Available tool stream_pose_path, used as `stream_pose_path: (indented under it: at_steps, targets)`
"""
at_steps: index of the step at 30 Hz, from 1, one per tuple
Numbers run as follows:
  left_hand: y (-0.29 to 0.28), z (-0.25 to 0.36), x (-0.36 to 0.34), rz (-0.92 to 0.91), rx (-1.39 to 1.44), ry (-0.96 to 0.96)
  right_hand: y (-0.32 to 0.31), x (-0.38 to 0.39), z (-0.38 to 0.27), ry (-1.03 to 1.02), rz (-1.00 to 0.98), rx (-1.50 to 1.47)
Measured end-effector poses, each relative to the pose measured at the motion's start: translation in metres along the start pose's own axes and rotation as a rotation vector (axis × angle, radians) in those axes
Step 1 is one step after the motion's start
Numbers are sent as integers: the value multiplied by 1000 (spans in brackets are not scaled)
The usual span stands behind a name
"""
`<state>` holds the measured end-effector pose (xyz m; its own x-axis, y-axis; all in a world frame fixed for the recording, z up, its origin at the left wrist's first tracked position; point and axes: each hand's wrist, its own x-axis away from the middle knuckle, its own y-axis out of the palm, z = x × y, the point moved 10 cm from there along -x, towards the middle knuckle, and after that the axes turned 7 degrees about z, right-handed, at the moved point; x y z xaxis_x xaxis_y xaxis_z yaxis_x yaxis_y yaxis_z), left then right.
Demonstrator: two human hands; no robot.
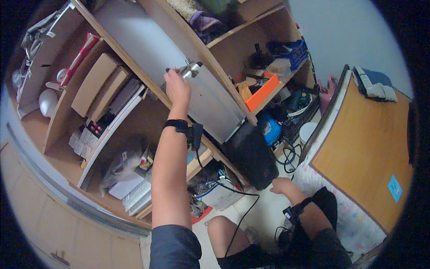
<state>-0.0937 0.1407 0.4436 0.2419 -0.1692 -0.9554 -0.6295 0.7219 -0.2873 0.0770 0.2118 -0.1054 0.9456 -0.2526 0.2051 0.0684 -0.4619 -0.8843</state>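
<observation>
Head view: the left hand (177, 88) is raised to the wooden shelf unit (204, 56), fingers closed around a small metal tool (190, 71) held against the grey panel (210, 101) that leans across the shelves. A black wrist strap (176, 125) sits on that forearm with a cable hanging from it. The right hand (280, 184) is low, resting loosely open on the floor beside a black box (253, 157). An orange tray (263, 92) lies on a shelf to the right of the panel.
</observation>
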Motion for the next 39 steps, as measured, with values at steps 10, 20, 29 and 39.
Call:
stream_pose_path:
  at_steps: [10, 20, 29, 39]
  targets:
    - [67, -112, -70, -255, 30, -358, 30, -20, 11, -33, -112, 44]
    - [153, -148, -74, -383, 667, -828, 60, -44, 13, -31, -254, 59]
    - [174, -155, -72, -421, 901, -1017, 24, -41, 6, -144, -203, 44]
    - [181, -184, -77, -382, 797, -1020, 50, -65, 20, -145, -180, -12]
